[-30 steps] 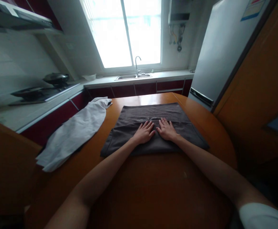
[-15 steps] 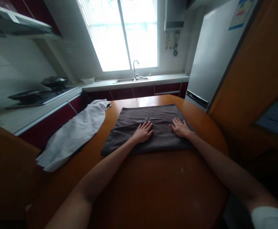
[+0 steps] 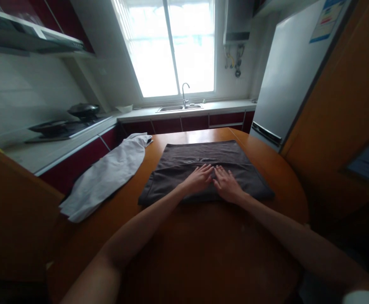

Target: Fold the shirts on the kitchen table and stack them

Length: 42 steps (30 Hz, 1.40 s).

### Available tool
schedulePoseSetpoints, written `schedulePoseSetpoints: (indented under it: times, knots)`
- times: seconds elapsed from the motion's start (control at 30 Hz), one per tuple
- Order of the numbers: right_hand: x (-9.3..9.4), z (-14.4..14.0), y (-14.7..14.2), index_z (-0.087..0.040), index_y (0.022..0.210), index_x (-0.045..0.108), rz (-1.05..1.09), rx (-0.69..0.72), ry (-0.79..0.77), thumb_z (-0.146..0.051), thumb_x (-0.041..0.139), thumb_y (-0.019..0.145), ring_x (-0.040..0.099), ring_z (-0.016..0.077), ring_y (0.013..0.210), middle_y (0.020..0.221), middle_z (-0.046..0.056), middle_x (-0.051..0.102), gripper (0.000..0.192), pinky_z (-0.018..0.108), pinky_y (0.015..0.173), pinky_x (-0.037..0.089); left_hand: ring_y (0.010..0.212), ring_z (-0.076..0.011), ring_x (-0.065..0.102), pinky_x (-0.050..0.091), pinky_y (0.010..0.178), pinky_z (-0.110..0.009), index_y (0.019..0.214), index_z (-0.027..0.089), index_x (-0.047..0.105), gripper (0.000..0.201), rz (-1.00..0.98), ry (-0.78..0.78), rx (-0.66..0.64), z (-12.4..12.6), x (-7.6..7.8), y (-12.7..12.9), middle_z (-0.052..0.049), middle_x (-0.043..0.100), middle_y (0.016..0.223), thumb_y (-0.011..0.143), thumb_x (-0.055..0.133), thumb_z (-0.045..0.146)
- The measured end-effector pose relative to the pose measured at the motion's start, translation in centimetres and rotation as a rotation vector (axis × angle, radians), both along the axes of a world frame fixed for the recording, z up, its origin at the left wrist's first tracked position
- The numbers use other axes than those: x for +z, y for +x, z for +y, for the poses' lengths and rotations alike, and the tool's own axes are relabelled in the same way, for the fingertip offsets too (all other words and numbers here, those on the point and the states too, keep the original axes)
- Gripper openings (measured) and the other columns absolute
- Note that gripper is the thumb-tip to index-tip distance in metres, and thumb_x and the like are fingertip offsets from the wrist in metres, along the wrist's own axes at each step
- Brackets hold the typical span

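Grey towel (image 3: pixel 203 162) lies folded on the worktop (image 3: pixel 203 253) (white cloth (image 3: pixel 108 177) beside), my left hand (image 3: pixel 198 181) and right hand (image 3: pixel 227 185) flat, fingers released, smoothing it.

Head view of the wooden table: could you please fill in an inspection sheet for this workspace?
Surface: round wooden table, bare near the person.
Job's things: dark grey cloth lying flat, folded.
Clutter: white garment on the table's left edge.
Grippers: left hand and right hand flat on the cloth, side by side, palms down.
Cables: hoses on the wall under a white unit; otherwise nothing seen.
Surroundings: window, sink, stove with pans, fridge.
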State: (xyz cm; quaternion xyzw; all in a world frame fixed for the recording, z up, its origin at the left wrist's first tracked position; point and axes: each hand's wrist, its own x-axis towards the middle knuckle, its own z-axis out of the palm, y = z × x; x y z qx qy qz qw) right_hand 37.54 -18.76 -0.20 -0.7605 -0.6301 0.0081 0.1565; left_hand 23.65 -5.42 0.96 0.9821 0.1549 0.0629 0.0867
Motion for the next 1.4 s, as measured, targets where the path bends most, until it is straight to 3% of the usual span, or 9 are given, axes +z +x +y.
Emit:
schedulePoseSetpoints:
  times: [0.23, 0.47, 0.6, 0.7, 0.8, 1.03, 1.17, 1.3, 1.4]
  knots:
    - [-0.5, -0.7, -1.3, -0.002, 0.156, 0.029, -0.045, 0.049, -0.117, -0.029, 0.025, 0.1, 0.017, 0.0284, 0.154, 0.164, 0.018, 0.022, 0.062, 0.053, 0.123, 0.015, 0.153, -0.0224, 0.022, 0.019, 0.124, -0.045, 0.159, 0.019, 0.028, 0.058, -0.043, -0.028, 0.064, -3.6, -2.2, -0.1, -0.006, 0.03, 0.164, 0.102, 0.027, 0.031]
    - [-0.7, 0.1, -0.6, -0.004, 0.158, 0.026, 0.078, 0.02, -0.11, -0.029, 0.03, 0.099, 0.019, 0.0246, 0.153, 0.164, 0.015, 0.024, 0.064, 0.047, 0.124, 0.014, 0.153, -0.0215, 0.023, 0.019, 0.124, -0.043, 0.16, 0.02, 0.025, 0.057, -0.08, -0.028, 0.082, -3.6, -2.0, -0.1, -0.006, 0.031, 0.164, 0.105, 0.023, 0.037]
    - [-0.6, 0.0, 1.6, -0.004, 0.156, 0.031, 0.123, -0.057, -0.006, -0.027, 0.027, 0.099, 0.022, 0.02, 0.152, 0.164, 0.014, 0.028, 0.061, 0.038, 0.124, 0.019, 0.154, -0.0248, 0.02, 0.017, 0.125, -0.045, 0.158, 0.018, 0.029, 0.061, -0.055, 0.003, 0.085, -3.5, -2.2, 0.0, -0.008, 0.028, 0.165, 0.105, 0.027, 0.047]
    - [-0.8, -0.6, 3.9, -0.006, 0.156, 0.031, 0.037, -0.16, 0.042, -0.035, 0.028, 0.102, 0.016, 0.0235, 0.154, 0.165, 0.014, 0.024, 0.062, 0.046, 0.124, 0.014, 0.154, -0.0262, 0.019, 0.017, 0.124, -0.046, 0.156, 0.02, 0.034, 0.06, -0.023, 0.026, 0.081, -3.4, -2.3, 0.1, -0.008, 0.026, 0.165, 0.104, 0.031, 0.049]
    - [-1.3, -0.8, 5.4, -0.006, 0.156, 0.031, 0.017, -0.24, -0.072, -0.045, 0.029, 0.103, 0.017, 0.0268, 0.154, 0.165, 0.016, 0.022, 0.066, 0.051, 0.123, 0.012, 0.154, -0.0259, 0.019, 0.017, 0.124, -0.047, 0.157, 0.023, 0.034, 0.059, -0.017, 0.029, 0.086, -3.3, -2.4, 0.2, -0.006, 0.027, 0.165, 0.104, 0.031, 0.049]
    - [-1.3, -0.7, 6.9, -0.004, 0.156, 0.03, -0.019, -0.325, 0.025, -0.047, 0.023, 0.103, 0.016, 0.026, 0.154, 0.165, 0.017, 0.023, 0.068, 0.051, 0.123, 0.012, 0.153, -0.0268, 0.02, 0.017, 0.125, -0.047, 0.157, 0.021, 0.035, 0.06, -0.022, 0.037, 0.08, -3.0, -2.5, 0.3, -0.008, 0.027, 0.165, 0.103, 0.031, 0.049]
    - [-1.0, -1.0, 7.7, 0.0, 0.153, 0.033, -0.006, -0.414, -0.062, -0.046, 0.027, 0.102, 0.02, 0.0296, 0.152, 0.163, 0.021, 0.026, 0.069, 0.051, 0.122, 0.013, 0.153, -0.0271, 0.021, 0.017, 0.125, -0.047, 0.156, 0.02, 0.036, 0.06, -0.013, 0.029, 0.085, -3.1, -2.5, 0.3, -0.008, 0.028, 0.164, 0.103, 0.032, 0.049]
    - [-0.9, -0.9, 6.7, -0.003, 0.154, 0.034, -0.05, -0.371, 0.031, -0.043, 0.025, 0.102, 0.019, 0.0276, 0.153, 0.163, 0.019, 0.027, 0.066, 0.05, 0.122, 0.014, 0.153, -0.0257, 0.021, 0.019, 0.124, -0.047, 0.155, 0.022, 0.037, 0.058, -0.042, -0.016, 0.09, -3.4, -2.1, 0.3, -0.007, 0.029, 0.164, 0.104, 0.031, 0.049]
    - [-1.3, -0.6, 5.9, -0.005, 0.153, 0.037, -0.051, -0.316, 0.023, -0.043, 0.025, 0.102, 0.02, 0.027, 0.153, 0.163, 0.018, 0.028, 0.064, 0.05, 0.122, 0.016, 0.152, -0.024, 0.026, 0.027, 0.122, -0.043, 0.153, 0.021, 0.04, 0.056, -0.078, -0.079, 0.099, -2.5, -0.7, 0.2, -0.009, 0.033, 0.163, 0.105, 0.031, 0.048]
